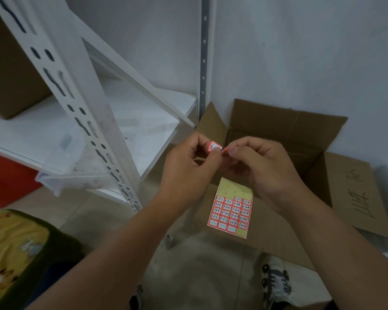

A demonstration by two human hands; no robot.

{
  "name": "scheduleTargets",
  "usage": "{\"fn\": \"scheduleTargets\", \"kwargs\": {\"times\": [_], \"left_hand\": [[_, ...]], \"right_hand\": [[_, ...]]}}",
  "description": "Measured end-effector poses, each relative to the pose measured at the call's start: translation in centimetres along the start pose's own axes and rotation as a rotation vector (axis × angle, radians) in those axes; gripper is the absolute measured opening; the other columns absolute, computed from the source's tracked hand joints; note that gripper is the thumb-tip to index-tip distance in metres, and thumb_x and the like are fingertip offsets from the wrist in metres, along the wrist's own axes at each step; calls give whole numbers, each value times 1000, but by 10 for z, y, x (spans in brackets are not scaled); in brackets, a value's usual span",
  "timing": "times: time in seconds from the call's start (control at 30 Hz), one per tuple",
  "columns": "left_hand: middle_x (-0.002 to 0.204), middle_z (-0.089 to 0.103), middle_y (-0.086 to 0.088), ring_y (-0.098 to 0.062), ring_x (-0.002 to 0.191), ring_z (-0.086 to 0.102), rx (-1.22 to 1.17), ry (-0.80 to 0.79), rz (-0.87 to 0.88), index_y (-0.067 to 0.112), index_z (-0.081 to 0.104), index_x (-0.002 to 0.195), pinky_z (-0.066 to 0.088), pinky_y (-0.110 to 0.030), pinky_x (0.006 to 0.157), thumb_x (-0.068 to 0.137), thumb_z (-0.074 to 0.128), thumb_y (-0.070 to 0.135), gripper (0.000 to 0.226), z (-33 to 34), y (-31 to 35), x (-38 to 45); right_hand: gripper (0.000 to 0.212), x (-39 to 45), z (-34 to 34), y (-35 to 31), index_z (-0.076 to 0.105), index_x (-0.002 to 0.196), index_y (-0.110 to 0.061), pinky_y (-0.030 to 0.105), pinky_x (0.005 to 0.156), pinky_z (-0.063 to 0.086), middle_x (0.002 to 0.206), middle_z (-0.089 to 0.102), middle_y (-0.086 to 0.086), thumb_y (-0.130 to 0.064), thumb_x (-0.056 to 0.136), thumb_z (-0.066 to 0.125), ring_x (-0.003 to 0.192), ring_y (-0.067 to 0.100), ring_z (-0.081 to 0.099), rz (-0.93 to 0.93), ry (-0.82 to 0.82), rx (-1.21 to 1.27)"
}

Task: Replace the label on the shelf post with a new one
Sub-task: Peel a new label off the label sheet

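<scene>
A small red-edged label (215, 146) with handwriting sits between both hands at the centre of the view. My left hand (188, 168) pinches its left part with thumb and forefinger. My right hand (259, 168) pinches its right end, and a label sheet (231, 209) with several red-edged handwritten labels hangs below that hand, its top tucked under the fingers. The white slotted shelf post (81, 104) runs diagonally at the left, apart from both hands. No label shows on the part of the post I can see.
An open cardboard box (300, 135) stands behind the hands against the white wall. White shelf boards (143, 121) and a clear plastic bin (76, 168) lie at the left. A brown box (11, 70) sits on the shelf. A yellow cushion (11, 249) and my shoe (276, 285) are below.
</scene>
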State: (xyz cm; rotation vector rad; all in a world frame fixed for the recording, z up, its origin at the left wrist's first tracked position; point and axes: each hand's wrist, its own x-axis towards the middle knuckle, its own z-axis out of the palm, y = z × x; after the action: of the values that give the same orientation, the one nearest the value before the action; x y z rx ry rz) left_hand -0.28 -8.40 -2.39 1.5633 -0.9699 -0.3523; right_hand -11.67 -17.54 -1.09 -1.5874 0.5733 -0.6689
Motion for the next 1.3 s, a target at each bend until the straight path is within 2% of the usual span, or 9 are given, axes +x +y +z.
{"fn": "scheduleTargets", "kwargs": {"times": [0.13, 0.33, 0.5, 0.6, 0.73, 0.9, 1.0, 1.17, 1.3], "left_hand": [[71, 65, 3, -10, 69, 64, 28, -17, 14, 24, 56, 74, 56, -22, 67, 90, 64, 15, 20, 0, 0, 1], [78, 69, -7, -27, 77, 69, -65, -42, 9, 16, 61, 79, 59, -49, 74, 92, 61, 14, 13, -1, -3, 0], [77, 71, -7, -21, 75, 71, -264, -39, -57, 11, 59, 79, 58, -29, 70, 95, 53, 3, 18, -2, 1, 1], [76, 71, -7, -19, 73, 70, -350, -32, -90, 11, 59, 80, 57, -27, 69, 97, 48, 3, 22, -4, 3, 2], [73, 69, -5, -20, 72, 66, -321, -14, -74, 9, 62, 82, 56, -33, 72, 100, 42, 7, 27, -8, 0, 2], [71, 60, -12, -11, 66, 57, -231, -23, -10, 0, 59, 82, 49, -19, 64, 97, 48, 2, 19, -13, -1, 2], [73, 60, -18, -15, 67, 56, -188, -23, 7, 4, 61, 83, 50, -22, 65, 95, 51, 0, 16, -16, -2, 3], [75, 67, 1, -12, 70, 63, -140, 45, -35, 12, 66, 94, 53, -22, 70, 93, 58, 13, 8, -18, -4, 4], [76, 70, 1, -17, 73, 66, -173, 79, -43, 11, 68, 94, 57, -32, 74, 95, 57, 15, 12, -24, -4, 1]], "right_hand": [[18, 0, 0, 0, 71, 80, -14, 30, 69, 57, 70, 72, -3, -8, 91, 58, 69, 10, 68, -16, -2, -23], [20, 0, 0, 1, 71, 79, -12, 35, 71, 57, 69, 72, 2, -7, 92, 56, 70, 16, 69, 0, 25, -10], [21, 4, -2, -1, 68, 77, -8, 32, 64, 53, 67, 67, 7, -7, 92, 53, 67, 19, 64, 33, 125, 125], [20, 5, -1, 0, 68, 81, -11, 33, 66, 52, 71, 69, 7, -9, 93, 54, 71, 22, 66, 38, 141, 129], [9, 1, 6, -3, 65, 97, -15, 29, 67, 52, 76, 71, 0, -14, 92, 58, 76, 16, 68, -20, 85, 68], [24, 3, 15, -11, 57, 108, -21, 18, 65, 53, 78, 71, -3, -8, 89, 62, 71, 6, 67, -130, 71, -8], [26, 7, 20, -13, 57, 108, -20, 16, 65, 53, 78, 69, 4, -3, 89, 61, 69, 6, 65, -155, 100, 0], [28, 13, 32, -15, 55, 108, -20, 17, 70, 53, 80, 69, 5, -1, 89, 61, 73, 8, 67, -191, 135, 41], [29, 12, 37, -16, 54, 105, -25, 19, 73, 55, 81, 68, 3, -2, 89, 61, 77, 11, 67, -207, 135, 34]]}}
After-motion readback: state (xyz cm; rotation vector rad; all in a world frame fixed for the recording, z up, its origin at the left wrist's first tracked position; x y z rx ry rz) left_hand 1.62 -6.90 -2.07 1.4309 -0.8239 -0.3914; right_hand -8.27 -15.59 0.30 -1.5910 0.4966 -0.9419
